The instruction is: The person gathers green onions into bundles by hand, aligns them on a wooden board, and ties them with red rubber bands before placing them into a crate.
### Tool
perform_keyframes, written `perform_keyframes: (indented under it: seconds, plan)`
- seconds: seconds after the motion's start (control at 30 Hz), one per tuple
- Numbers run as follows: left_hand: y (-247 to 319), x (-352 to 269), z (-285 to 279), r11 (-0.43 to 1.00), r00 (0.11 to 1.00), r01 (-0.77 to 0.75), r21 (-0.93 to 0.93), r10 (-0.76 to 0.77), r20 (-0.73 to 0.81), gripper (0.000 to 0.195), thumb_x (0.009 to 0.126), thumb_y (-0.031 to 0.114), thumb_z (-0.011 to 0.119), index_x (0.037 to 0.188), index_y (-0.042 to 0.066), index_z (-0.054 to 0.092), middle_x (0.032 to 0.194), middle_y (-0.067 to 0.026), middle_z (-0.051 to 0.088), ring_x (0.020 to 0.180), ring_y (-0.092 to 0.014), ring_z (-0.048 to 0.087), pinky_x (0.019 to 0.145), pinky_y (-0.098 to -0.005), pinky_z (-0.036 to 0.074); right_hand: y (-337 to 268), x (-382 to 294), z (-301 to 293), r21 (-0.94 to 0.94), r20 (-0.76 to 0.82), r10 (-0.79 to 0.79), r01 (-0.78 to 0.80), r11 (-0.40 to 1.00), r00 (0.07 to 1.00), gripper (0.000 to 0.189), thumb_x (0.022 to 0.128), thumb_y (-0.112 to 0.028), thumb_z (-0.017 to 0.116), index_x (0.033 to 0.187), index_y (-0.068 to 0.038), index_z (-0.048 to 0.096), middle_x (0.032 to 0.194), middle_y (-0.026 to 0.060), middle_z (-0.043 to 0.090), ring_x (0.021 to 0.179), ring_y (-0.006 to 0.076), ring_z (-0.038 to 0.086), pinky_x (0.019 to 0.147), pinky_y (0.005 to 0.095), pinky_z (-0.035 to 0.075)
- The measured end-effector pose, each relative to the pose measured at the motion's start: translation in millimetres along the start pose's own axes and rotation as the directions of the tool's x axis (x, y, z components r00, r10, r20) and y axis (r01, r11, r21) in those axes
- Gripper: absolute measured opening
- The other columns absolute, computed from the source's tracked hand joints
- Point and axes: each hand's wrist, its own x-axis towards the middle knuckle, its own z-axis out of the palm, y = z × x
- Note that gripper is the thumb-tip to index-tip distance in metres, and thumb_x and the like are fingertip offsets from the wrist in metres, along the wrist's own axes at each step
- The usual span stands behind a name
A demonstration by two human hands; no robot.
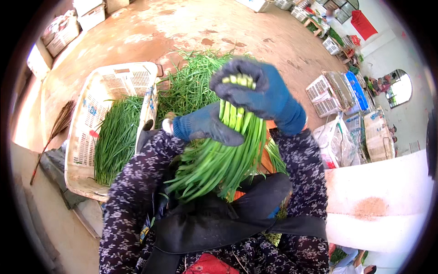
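A bunch of long green chives or similar leafy stalks hangs over my lap, its pale cut ends upward. My left hand, in a blue knitted glove with a dark coated palm, grips the bunch below those ends, thumb across the stalks. My right hand, gloved alike, curls around the pale ends at the top. Behind my hands a loose heap of the same greens lies on the floor. To the left, a white plastic crate holds more greens laid lengthwise.
A twig broom lies left of the crate. White crates stand at the far left, and stacked crates with a clear plastic bag at the right. A white wall or ledge is close at my right. People sit farther off.
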Motion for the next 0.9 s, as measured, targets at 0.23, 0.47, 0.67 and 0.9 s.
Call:
perform_keyframes:
  seconds: [0.23, 0.47, 0.67, 0.9]
  plan:
    - [-57.7, 28.3, 46.3, 0.563, 0.868, -0.453, -0.692, 0.457, -0.197, 0.041, 0.093, 0.025, 0.059, 0.125, 0.001, 0.053, 0.120, -0.0144, 0.061, 0.109, -0.025, 0.061, 0.097, -0.0398, 0.050, -45.1, 38.0, -4.4, -0.312, 0.241, 0.104, -0.024, 0.950, 0.965, 0.039, 0.084, -0.022, 0.072, 0.113, 0.002, 0.060, 0.101, 0.0091, 0.066, 0.093, 0.0136, 0.064, 0.080, 0.0266, 0.052]
    - [-136.4, -10.7, 108.7, 0.372, 0.950, -0.205, -0.905, -0.147, -0.275, 0.042, 0.093, 0.026, 0.058, 0.124, -0.001, 0.053, 0.117, -0.0183, 0.063, 0.104, -0.030, 0.064, 0.094, -0.0469, 0.052, 142.4, -33.8, 20.9, -0.294, -0.039, 0.492, -0.481, 0.826, 0.870, 0.089, 0.084, -0.052, 0.067, 0.144, 0.002, 0.031, 0.134, 0.0250, 0.047, 0.123, 0.0305, 0.050, 0.102, 0.0365, 0.042]
    - [-201.4, -46.1, 101.2, 0.269, 0.941, -0.089, -0.959, -0.292, -0.169, 0.040, 0.095, 0.026, 0.055, 0.123, -0.002, 0.053, 0.116, -0.0181, 0.062, 0.104, -0.030, 0.063, 0.093, -0.0459, 0.052, 187.9, -142.6, 57.9, -0.108, -0.402, 0.538, -0.622, 0.775, 0.741, 0.089, 0.088, -0.048, 0.065, 0.146, 0.006, 0.024, 0.143, 0.0265, 0.039, 0.135, 0.0309, 0.039, 0.109, 0.0368, 0.035]
    - [-184.0, -11.1, 117.4, 0.436, 0.886, 0.013, -0.900, -0.422, -0.192, 0.037, 0.095, 0.030, 0.054, 0.119, 0.001, 0.056, 0.112, -0.0108, 0.063, 0.103, -0.022, 0.062, 0.092, -0.0377, 0.052, 117.2, -215.2, 143.5, -0.311, -0.617, 0.609, -0.866, 0.393, 0.498, 0.119, 0.068, -0.062, 0.074, 0.149, 0.001, 0.014, 0.141, 0.0333, 0.036, 0.131, 0.0445, 0.039, 0.104, 0.0453, 0.039]
